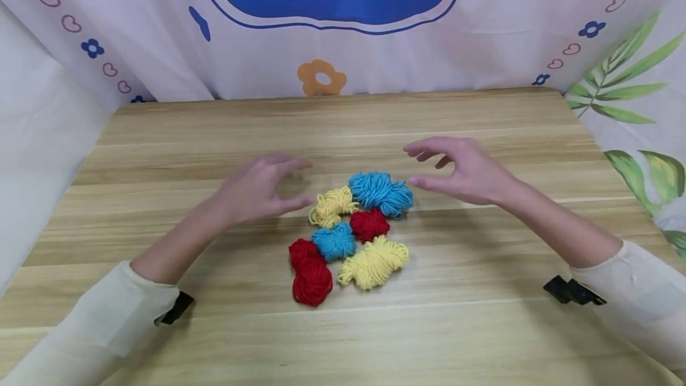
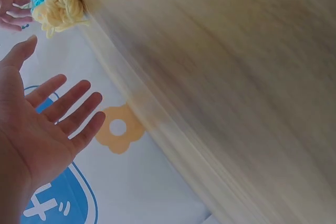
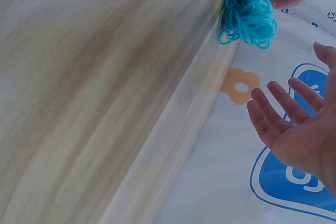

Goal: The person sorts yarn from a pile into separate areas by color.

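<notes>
Small yarn bundles lie clustered mid-table. At the back is a large blue yarn bundle (image 1: 379, 194), with a small yellow yarn bundle (image 1: 333, 207) on its left. A small red yarn bundle (image 1: 370, 224) and a small blue yarn bundle (image 1: 334, 241) make up the middle. In front lie a larger yellow yarn bundle (image 1: 374, 262) and a long red yarn bundle (image 1: 311, 273). My left hand (image 1: 261, 188) hovers left of the small yellow bundle, fingers spread and holding nothing. Right of the large blue bundle, my right hand (image 1: 460, 170) holds nothing, its fingers apart and loosely bent.
The wooden table (image 1: 482, 326) runs back to a white printed cloth (image 1: 257, 64) hanging behind its far edge. A leaf-patterned cloth (image 1: 638, 136) hangs at the right. Black straps (image 1: 573, 290) show at both sleeves.
</notes>
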The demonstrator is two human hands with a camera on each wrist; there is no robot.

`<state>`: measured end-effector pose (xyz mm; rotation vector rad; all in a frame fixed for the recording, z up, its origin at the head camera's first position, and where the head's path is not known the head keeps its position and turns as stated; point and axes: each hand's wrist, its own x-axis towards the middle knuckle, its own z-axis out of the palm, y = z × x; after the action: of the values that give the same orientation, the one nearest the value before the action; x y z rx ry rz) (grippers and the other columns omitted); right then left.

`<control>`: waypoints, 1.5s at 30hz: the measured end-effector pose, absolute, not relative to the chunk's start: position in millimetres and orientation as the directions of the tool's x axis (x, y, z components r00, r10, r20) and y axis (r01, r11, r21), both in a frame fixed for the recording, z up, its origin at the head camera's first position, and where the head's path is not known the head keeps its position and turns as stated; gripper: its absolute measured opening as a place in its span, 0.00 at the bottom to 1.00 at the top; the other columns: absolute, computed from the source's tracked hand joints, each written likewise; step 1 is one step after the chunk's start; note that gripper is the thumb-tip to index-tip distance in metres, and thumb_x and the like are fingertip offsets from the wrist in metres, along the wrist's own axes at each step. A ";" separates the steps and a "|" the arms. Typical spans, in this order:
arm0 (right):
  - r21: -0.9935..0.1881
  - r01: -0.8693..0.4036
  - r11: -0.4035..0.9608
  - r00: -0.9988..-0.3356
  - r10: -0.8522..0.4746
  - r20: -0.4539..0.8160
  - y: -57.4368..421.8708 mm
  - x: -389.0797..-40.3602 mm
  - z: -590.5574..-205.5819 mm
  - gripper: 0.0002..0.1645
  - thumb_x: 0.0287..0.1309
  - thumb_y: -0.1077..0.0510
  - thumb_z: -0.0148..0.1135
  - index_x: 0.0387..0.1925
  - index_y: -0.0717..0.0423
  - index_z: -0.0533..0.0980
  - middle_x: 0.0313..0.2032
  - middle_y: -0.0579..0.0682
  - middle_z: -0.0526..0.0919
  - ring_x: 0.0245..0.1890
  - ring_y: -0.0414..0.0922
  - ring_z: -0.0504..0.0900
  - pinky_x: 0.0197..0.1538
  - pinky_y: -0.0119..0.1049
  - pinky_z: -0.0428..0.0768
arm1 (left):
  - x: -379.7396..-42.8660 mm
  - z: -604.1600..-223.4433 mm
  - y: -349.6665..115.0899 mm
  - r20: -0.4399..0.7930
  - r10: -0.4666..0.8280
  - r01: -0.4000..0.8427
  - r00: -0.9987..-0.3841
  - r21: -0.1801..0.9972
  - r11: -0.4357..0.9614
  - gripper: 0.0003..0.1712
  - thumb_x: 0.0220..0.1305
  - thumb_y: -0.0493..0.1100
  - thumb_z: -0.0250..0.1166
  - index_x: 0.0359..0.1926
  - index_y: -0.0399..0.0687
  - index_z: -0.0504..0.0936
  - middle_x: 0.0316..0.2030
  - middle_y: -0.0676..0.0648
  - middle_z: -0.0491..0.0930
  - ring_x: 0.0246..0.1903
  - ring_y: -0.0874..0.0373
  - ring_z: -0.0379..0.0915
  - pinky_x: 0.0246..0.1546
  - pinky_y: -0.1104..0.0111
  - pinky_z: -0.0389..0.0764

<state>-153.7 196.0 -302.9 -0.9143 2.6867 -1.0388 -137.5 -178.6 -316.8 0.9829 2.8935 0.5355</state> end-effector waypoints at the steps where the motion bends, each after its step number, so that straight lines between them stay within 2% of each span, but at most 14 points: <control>1: -0.647 -0.499 0.576 -0.806 -0.583 0.102 195.4 -153.1 -302.9 0.32 0.64 0.52 0.71 0.66 0.58 0.76 0.62 0.56 0.82 0.58 0.55 0.82 0.56 0.54 0.82 | -137.5 -316.8 -178.0 0.072 0.599 0.584 -0.797 0.342 0.736 0.40 0.65 0.61 0.71 0.67 0.39 0.77 0.62 0.37 0.80 0.62 0.39 0.76 0.63 0.43 0.75; 6: -0.651 -0.517 0.555 -0.785 -0.610 0.103 191.9 -150.9 -303.9 0.31 0.64 0.52 0.71 0.65 0.59 0.77 0.61 0.57 0.82 0.57 0.54 0.83 0.54 0.54 0.84 | -137.5 -318.0 -177.2 0.086 0.617 0.603 -0.782 0.353 0.715 0.39 0.65 0.60 0.71 0.66 0.37 0.78 0.59 0.37 0.82 0.60 0.40 0.78 0.62 0.44 0.77; 19: -0.655 -0.538 0.530 -0.763 -0.637 0.111 186.1 -144.2 -303.3 0.31 0.61 0.53 0.73 0.64 0.57 0.78 0.59 0.55 0.84 0.53 0.48 0.85 0.50 0.50 0.85 | -135.0 -318.7 -170.5 0.053 0.618 0.593 -0.784 0.358 0.722 0.39 0.65 0.61 0.70 0.66 0.38 0.78 0.61 0.37 0.81 0.61 0.39 0.78 0.61 0.45 0.78; 31: -0.664 -0.574 0.479 -0.727 -0.671 0.145 182.1 -139.6 -303.0 0.30 0.58 0.56 0.76 0.61 0.59 0.80 0.57 0.54 0.86 0.49 0.46 0.87 0.45 0.45 0.87 | -133.1 -319.0 -162.0 -0.007 0.617 0.550 -0.787 0.445 0.707 0.40 0.63 0.62 0.72 0.67 0.42 0.77 0.58 0.42 0.83 0.58 0.46 0.80 0.58 0.47 0.80; 37: -0.672 -0.584 0.455 -0.711 -0.686 0.154 181.6 -139.1 -303.8 0.29 0.58 0.57 0.76 0.60 0.60 0.81 0.55 0.56 0.86 0.47 0.47 0.87 0.43 0.45 0.87 | -134.2 -319.8 -157.1 -0.036 0.618 0.523 -0.785 0.496 0.693 0.39 0.61 0.60 0.75 0.65 0.41 0.79 0.57 0.43 0.84 0.55 0.49 0.81 0.55 0.50 0.82; 45: -0.679 -0.573 0.458 -0.710 -0.692 0.132 180.8 -137.1 -303.3 0.27 0.58 0.56 0.76 0.58 0.60 0.82 0.53 0.53 0.87 0.46 0.46 0.87 0.43 0.46 0.87 | -137.0 -323.0 -154.0 -0.020 0.641 0.540 -0.767 0.519 0.663 0.33 0.59 0.56 0.78 0.58 0.40 0.83 0.47 0.47 0.87 0.47 0.52 0.83 0.50 0.55 0.84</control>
<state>-137.1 180.8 -303.3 -1.1123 2.5395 -1.0873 -137.0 -154.0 -323.0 0.9620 2.6770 0.7386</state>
